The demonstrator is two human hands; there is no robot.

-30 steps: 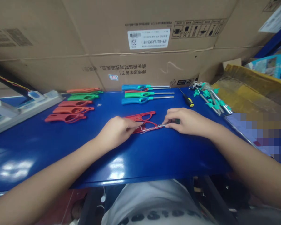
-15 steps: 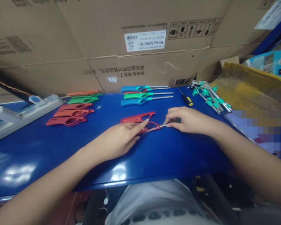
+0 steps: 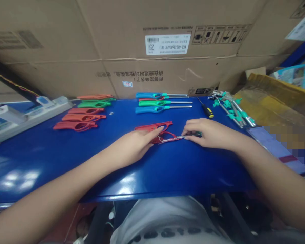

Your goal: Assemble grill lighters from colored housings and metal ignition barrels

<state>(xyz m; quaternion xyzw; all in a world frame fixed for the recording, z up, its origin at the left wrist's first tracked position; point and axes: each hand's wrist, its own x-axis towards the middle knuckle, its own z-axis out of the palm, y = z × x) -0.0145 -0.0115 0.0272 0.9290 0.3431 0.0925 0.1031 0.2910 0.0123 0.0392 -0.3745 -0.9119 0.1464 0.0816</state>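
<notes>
Cardboard cartons (image 3: 66,67) fill the whole wall ahead of you, stacked right behind the far edge of the desk (image 3: 183,176); a white barcode label (image 3: 167,44) sits high on the middle carton. Along the desk's left edge runs a white power strip (image 3: 33,117); past the far right corner, a yellow-taped parcel (image 3: 274,98) slumps against the cartons, below a blue printed box (image 3: 297,76) and a dark blue shelf upright (image 3: 298,49); overhead light leaves white glare (image 3: 17,179) near the near left corner; a reddish floor (image 3: 78,220) shows below.
</notes>
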